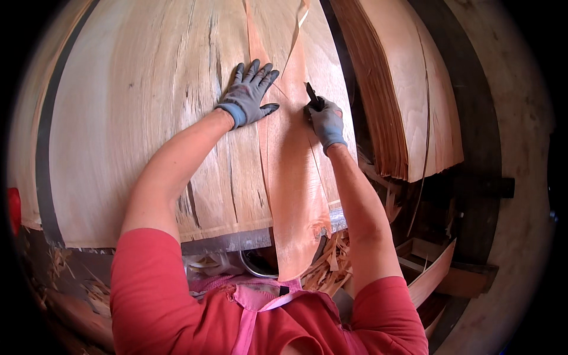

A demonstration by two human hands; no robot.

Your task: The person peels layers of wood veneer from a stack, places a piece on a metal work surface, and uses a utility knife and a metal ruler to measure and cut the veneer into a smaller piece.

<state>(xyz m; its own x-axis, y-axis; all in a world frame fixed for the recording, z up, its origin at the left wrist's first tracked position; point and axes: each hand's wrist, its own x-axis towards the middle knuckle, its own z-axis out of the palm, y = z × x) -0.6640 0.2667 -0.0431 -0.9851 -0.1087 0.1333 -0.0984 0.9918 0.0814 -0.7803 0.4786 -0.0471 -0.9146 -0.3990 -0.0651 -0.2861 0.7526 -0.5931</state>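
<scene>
My left hand (248,97), in a grey glove with dark fingertips, lies flat with fingers spread on wood veneer. It presses beside the left edge of a narrow reddish veneer strip (290,195), which runs toward me and hangs over the near edge. Under that strip lies a wide, pale veneer sheet (142,118) with dark cracks along the grain. My right hand (326,121), gloved too, is closed around a black-handled utility knife (313,93). Its tip points away from me and rests at or just above the strip's right part; contact cannot be told.
A thick stack of reddish veneer sheets (408,94) stands to the right, across a dark gap. Wood scraps (331,263) pile below the near edge. A wooden box frame (435,272) sits at the lower right. Thin offcuts (296,41) lie at the far side.
</scene>
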